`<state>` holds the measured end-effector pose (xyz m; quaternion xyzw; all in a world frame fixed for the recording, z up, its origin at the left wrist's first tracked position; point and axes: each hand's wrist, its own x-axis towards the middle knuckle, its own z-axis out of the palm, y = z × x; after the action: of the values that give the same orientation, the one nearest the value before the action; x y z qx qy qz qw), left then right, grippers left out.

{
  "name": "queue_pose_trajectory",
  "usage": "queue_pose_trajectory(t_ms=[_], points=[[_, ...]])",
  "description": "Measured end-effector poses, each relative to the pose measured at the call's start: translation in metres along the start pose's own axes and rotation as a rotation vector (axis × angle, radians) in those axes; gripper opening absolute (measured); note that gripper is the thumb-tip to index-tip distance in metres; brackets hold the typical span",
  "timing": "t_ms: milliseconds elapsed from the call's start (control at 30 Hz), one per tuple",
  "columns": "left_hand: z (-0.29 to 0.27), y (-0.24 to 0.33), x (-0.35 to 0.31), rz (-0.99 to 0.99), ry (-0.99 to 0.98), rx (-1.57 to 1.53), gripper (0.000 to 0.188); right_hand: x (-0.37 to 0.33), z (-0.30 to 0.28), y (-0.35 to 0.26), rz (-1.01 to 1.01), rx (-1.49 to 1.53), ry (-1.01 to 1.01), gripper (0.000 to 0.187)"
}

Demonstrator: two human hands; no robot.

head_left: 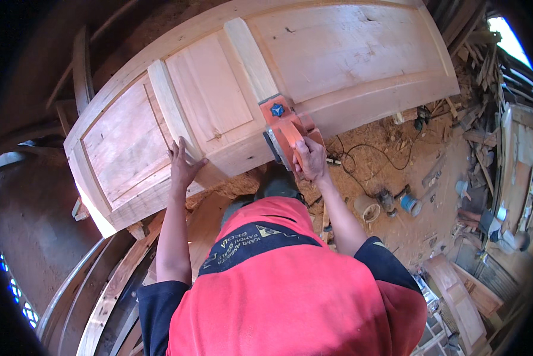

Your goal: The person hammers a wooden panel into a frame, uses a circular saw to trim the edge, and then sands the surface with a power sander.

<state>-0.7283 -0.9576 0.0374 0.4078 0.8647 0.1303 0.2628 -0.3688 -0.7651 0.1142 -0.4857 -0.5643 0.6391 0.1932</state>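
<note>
- Two hands work on a pale wooden door [219, 95] lying flat across the upper part of the view.
- Left hand [183, 163] lies open, fingers spread, flat on the door's near edge.
- Right hand [310, 159] grips the handle of an orange planer [284, 127] sitting on that edge.
- Black cord [367, 155] trails over the sawdust floor [421, 196].

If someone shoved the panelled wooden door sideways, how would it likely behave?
Probably stiff: the wooden door is a framed, panelled slab. Likely heavy, being far larger than the orange power planer on it. It may resist sliding, with the left hand pressed flat on its rail.
</note>
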Motion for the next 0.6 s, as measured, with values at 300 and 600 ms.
queue_pose_trajectory(t_ms=[300,600], points=[[0.000,0.001,0.001,-0.002,0.017,0.002,0.121,0.097,0.030,-0.040,-0.066,0.033,-0.022,0.057],[-0.003,0.007,0.000,-0.037,0.029,-0.008,0.121,0.197,0.065,-0.079,-0.140,0.066,-0.013,0.058]])
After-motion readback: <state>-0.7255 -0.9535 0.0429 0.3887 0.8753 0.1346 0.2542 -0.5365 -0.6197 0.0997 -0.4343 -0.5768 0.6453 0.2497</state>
